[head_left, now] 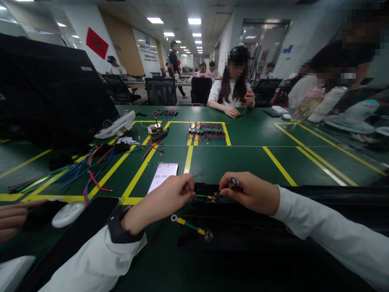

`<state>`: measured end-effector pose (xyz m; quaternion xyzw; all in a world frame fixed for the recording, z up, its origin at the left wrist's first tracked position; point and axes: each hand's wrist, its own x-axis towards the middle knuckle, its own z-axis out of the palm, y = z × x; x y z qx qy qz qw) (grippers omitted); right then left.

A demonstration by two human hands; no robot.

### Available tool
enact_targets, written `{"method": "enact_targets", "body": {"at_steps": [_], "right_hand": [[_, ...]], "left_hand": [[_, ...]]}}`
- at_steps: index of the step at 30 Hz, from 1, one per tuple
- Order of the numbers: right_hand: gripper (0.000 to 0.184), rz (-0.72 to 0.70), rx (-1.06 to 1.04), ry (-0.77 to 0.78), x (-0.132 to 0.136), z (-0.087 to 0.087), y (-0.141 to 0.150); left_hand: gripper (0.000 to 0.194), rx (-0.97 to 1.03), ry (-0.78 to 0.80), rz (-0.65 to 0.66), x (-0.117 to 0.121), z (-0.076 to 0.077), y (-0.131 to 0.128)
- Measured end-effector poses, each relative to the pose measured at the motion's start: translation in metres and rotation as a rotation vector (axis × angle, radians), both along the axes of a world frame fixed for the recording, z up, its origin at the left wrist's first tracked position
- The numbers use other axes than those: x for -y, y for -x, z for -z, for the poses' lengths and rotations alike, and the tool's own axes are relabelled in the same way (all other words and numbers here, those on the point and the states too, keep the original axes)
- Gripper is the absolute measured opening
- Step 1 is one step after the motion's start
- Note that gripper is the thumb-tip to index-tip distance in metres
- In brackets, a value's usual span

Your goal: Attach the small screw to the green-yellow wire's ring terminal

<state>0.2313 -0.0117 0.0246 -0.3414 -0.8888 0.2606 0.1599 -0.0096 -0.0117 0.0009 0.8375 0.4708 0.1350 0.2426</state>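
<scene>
My left hand [176,190] is pinched on one end of a short green wire [203,196] with yellow sleeving. That wire runs to a dark metal fitting [216,197] on a long black bar [334,200]. At this fitting are the fingertips of my right hand [251,190], which is closed. A shiny small metal part [234,181] sticks up among its fingers; its exact kind is unclear. Nearer to me, a second green wire [191,226] with a ring terminal at its free end is joined to a round metal fastener [208,235] on the black surface.
Left of my hands lie a phone showing a timer [162,176], a dark phone-like slab [82,227] and loose coloured wires [88,162]. Wired circuit boards [206,132] sit further back. A person [232,85] works opposite; another person's hand [13,221] is at the left edge.
</scene>
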Motion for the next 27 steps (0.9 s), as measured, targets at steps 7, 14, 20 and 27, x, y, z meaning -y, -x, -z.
{"method": "enact_targets", "body": {"at_steps": [7,14,20,27], "right_hand": [[0.012,-0.056,0.031,0.02,-0.002,0.001,0.0],[0.013,-0.148,-0.008,0.05,-0.009,-0.001,-0.001],[0.015,-0.204,-0.028,0.075,-0.014,-0.001,-0.001],[0.018,0.044,-0.12,0.099,-0.012,-0.006,-0.006]], "left_hand": [[0.003,-0.001,0.001,0.005,0.001,0.0,-0.001],[0.003,0.0,-0.006,0.001,0.002,0.002,0.0],[0.004,0.004,0.013,-0.001,0.003,0.003,0.002],[0.003,0.014,0.02,0.009,0.001,0.003,0.002]]}}
